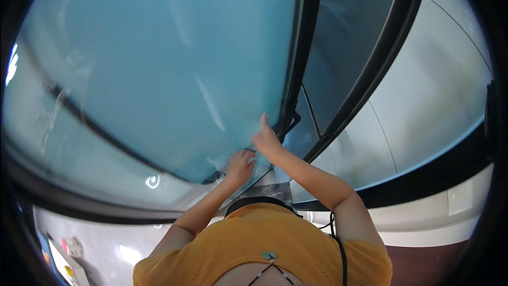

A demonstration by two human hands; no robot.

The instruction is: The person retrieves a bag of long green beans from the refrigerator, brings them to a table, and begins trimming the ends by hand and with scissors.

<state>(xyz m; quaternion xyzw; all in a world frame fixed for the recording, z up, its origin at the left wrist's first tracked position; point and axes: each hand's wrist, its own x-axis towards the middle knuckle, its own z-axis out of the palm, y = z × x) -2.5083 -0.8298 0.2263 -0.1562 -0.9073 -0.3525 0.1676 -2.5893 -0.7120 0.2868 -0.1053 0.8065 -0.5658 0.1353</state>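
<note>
My left hand [241, 168] is bent at the lower edge of a large bluish glass pane [159, 74], its fingers curled over a thin dark edge. Just above and to the right of it, my right hand [267, 142] has its fingers curled and its thumb stretched along the glass. A thin dark strip [251, 149] shows between the two hands; what either hand grips is mostly hidden. Close to the right hand, a black window handle [292, 122] sits beside the upright black frame [302, 42].
Right of the frame lies a darker glass panel [354, 26] with a thin rod [311, 110] across its lower corner. A curved black frame [381, 63] borders a pale panelled surface [428, 74]. A black cord [338, 249] hangs over my right side. A white box-like thing [67, 265] stands at lower left.
</note>
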